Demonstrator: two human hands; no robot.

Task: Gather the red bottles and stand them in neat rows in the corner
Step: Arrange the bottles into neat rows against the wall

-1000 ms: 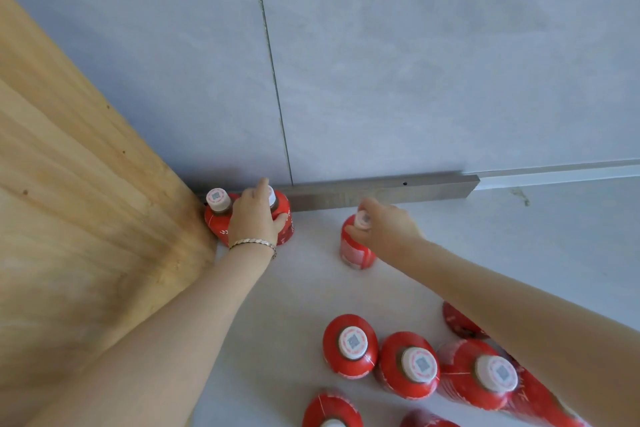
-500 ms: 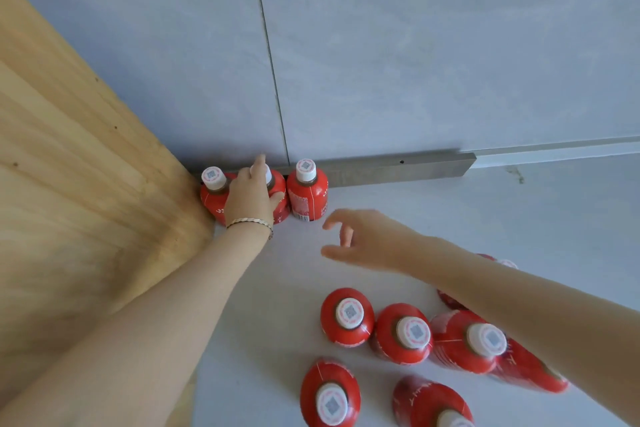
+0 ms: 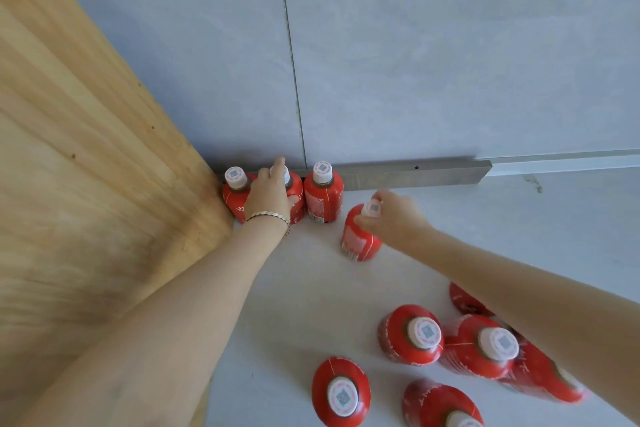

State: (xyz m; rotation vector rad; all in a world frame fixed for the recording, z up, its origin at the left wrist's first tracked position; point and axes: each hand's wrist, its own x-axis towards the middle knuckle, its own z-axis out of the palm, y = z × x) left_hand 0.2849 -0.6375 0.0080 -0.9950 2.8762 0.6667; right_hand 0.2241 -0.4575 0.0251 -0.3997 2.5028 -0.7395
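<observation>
Gripping a fourth bottle [image 3: 356, 239] by its cap, the right hand [image 3: 394, 218] held it just near-right of the three-bottle row [image 3: 323, 199] standing in the far corner [image 3: 223, 175]. The left hand [image 3: 268, 196] clasped the row's middle bottle [image 3: 297, 189]. About six loose bottles [image 3: 410, 336], near right, were unplaced.

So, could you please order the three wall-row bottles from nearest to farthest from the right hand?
1. Right-end bottle, left of the right hand and its held bottle.
2. Middle bottle, under the left hand.
3. Corner bottle, against the wooden board.
</observation>
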